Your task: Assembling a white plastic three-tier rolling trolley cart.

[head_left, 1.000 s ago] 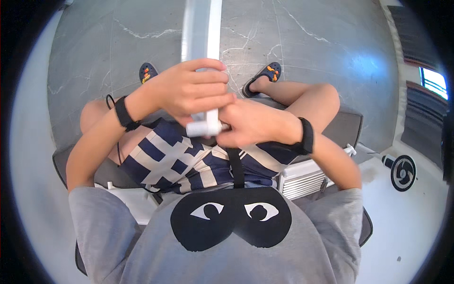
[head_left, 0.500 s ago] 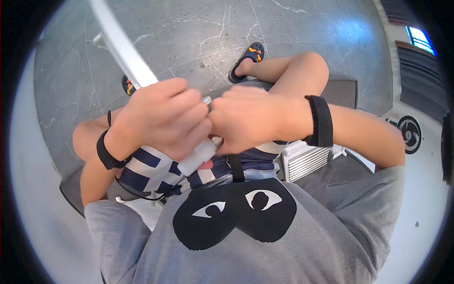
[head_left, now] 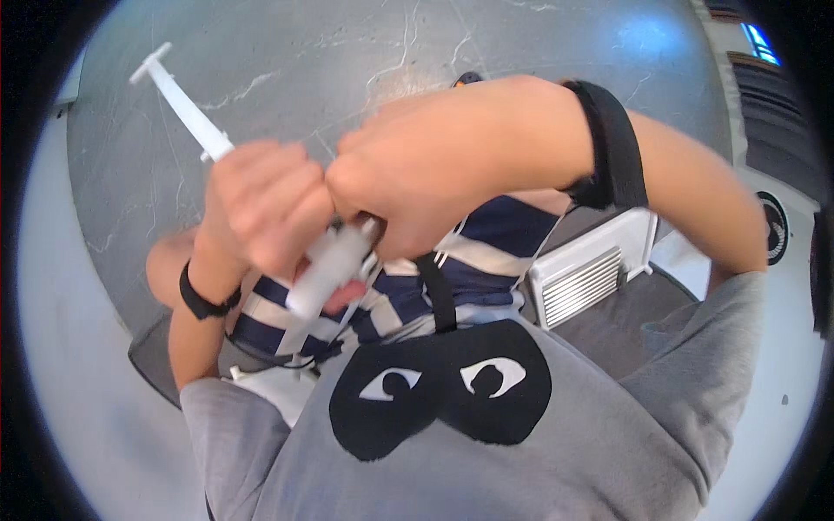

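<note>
The left hand (head_left: 271, 207) is wrapped tight in a fist around a long white bar (head_left: 187, 109); the bar juts out beyond that fist, up and away to its left, ending in a short crosspiece (head_left: 152, 62) over the grey floor (head_left: 287, 43); on the body side of the same fist, a chunky white end piece (head_left: 323, 273) pokes out, blurred, with a fingertip showing just beside it; and here is the right hand (head_left: 426, 169), pressed close against the left knuckles, its back turned up and its fingers curled in at the end piece; whether they are clamped on something there, one cannot tell; black bands circle both wrists; below the hands, on the person's lap, come blue-and-cream shorts (head_left: 506, 227) with a black strap (head_left: 440, 295) running down toward the shirt (head_left: 599, 417); out to the right of the hands, a white slatted panel (head_left: 584, 285) rests on the dark grey seat (head_left: 643, 334); farther right, past the right forearm, a round black fan (head_left: 771, 227) is partly hidden.
</note>
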### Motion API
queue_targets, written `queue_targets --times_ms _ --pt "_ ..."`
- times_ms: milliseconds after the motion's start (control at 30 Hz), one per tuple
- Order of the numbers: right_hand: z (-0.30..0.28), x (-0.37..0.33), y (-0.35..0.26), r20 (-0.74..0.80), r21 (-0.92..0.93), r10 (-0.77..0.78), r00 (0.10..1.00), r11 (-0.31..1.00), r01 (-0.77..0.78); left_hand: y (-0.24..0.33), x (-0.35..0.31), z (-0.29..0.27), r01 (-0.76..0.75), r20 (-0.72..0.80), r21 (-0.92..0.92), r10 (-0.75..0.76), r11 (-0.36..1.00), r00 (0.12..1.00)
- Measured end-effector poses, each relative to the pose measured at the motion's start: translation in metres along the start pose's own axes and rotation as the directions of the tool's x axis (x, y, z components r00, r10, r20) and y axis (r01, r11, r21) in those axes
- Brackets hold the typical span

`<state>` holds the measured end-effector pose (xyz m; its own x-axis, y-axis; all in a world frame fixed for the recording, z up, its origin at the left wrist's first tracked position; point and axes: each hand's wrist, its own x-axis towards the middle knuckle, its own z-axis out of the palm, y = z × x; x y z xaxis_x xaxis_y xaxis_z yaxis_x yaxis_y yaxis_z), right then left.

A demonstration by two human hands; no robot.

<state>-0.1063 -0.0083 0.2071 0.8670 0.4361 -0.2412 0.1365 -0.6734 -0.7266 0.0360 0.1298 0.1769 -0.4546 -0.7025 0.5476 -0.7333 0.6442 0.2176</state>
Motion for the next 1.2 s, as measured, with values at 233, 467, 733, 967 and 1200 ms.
queue_targets --times_ms 233,467,733,967,1200 --pt "0.022 0.004 0.013 0.342 0.289 0.102 0.934 0.935 -0.207 0.008 0.001 0.012 -0.03 0.047 -0.066 0.033 0.997 0.998" --pt "0.068 -0.051 0.022 -0.636 -0.459 -0.174 0.752 0.869 -0.187 0.011 0.032 0.028 -0.128 0.019 0.155 0.127 0.98 0.992" --pt "0.046 -0.02 0.051 -0.782 -0.517 -0.621 -0.042 0.686 -0.511 -0.017 0.034 -0.025 -0.07 0.323 0.258 -0.018 0.964 0.946" --pt "0.023 -0.055 -0.004 -0.358 -0.041 0.046 0.932 0.997 -0.065 0.008 0.053 -0.01 -0.037 0.28 -0.005 0.037 0.999 0.959" --pt "0.031 -0.005 0.027 0.426 0.497 -0.096 0.899 0.856 -0.144 0.013 0.044 -0.006 -0.176 0.291 -0.037 0.179 0.984 0.94"
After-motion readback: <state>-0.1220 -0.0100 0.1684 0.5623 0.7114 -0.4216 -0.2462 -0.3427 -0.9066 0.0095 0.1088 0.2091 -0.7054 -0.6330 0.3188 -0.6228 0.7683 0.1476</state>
